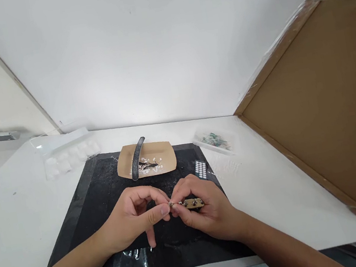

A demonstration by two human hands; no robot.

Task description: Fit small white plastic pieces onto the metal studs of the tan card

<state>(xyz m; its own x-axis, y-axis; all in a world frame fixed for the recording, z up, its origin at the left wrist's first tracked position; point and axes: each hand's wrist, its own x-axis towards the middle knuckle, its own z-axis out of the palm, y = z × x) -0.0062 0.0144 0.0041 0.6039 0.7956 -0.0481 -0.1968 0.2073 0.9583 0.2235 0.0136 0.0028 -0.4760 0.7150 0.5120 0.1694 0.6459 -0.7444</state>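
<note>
**Head view**

- **Item:** tan block (193, 203), small and oblong, with metal studs along its top face.
- **Location:** held clear above the near half of the black mat (98, 188), between both hands.
- **Right hand (208, 215):** the fingers are closed around the tan block from behind and below, covering most of it.
- **Left hand (133, 220):** thumb and forefinger are pinched tight on a small metal piece (170, 204) at the block's left end. The other fingers are curled, with one pointing down at the mat.
- **Handling (judged):**
  - The block looks light and rigid, and is probably best held by its long sides so the studs stay free.
  - The metal piece looks tiny, hard and easy to drop, so it needs a fingertip pinch only.
- **On the mat, far edge:** a brown paper tray (167, 151) holds white bits (152, 165), and a dark curved strip (137, 157) lies across it.
- **On the mat, right edge:** a dark card with white dots (201, 169).
- **On the mat, near edge:** clear film (133, 257).
- **Off the mat, on the bench (13, 211):**
  - A clear blister tray (65, 154) sits past the far-left corner.
  - A clear bag of green parts (215, 141) sits past the far-right corner.
  - A cardboard sheet (325, 118) leans well to the right.
- **Not legible:**
  - Whether the metal piece is joined to the block or only touching it.
  - The block's underside and right end.
  - What the curved strip is.
  - What the green parts are.
</note>
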